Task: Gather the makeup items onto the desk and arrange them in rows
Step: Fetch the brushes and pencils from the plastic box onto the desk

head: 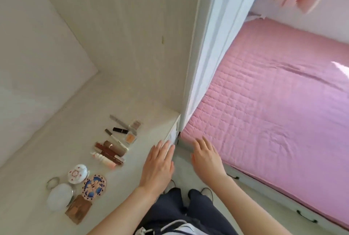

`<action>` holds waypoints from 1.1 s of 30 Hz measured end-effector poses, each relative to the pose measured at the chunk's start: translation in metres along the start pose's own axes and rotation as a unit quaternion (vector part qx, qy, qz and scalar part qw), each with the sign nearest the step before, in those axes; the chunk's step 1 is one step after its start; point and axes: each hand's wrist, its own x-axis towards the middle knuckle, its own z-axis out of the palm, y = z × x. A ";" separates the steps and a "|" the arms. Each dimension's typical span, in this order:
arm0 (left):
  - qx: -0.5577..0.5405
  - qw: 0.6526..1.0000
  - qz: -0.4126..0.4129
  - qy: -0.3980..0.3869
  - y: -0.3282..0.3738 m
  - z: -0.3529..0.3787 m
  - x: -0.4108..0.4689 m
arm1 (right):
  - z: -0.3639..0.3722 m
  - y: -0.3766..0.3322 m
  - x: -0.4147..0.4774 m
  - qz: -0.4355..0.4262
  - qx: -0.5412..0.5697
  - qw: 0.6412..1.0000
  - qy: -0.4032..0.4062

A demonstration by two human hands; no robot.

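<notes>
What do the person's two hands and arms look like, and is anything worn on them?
Both forearms are bare up to the frame edge: no sleeves show. The left hand and the right hand wear no gloves, and no ring, watch or bracelet is visible. The nails look short and unpainted.

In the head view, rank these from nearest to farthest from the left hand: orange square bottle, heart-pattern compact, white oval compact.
From the left hand:
1. Orange square bottle, up and left of it.
2. Heart-pattern compact, lower left on the desk.
3. White oval compact, farthest left.
</notes>
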 end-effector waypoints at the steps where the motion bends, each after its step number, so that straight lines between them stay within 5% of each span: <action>1: 0.002 1.000 0.018 -0.003 0.009 0.002 0.004 | -0.001 0.008 -0.011 0.035 -0.002 0.999 0.007; 10: -0.003 0.985 0.173 -0.028 0.117 0.015 0.035 | -0.011 0.088 -0.119 0.263 0.002 0.964 0.037; 18: 0.017 0.930 0.359 -0.080 0.268 0.055 0.023 | -0.004 0.169 -0.247 0.373 0.026 0.927 0.023; 33: 0.044 0.814 0.557 -0.160 0.504 0.119 -0.024 | -0.011 0.264 -0.449 0.628 0.137 0.763 0.068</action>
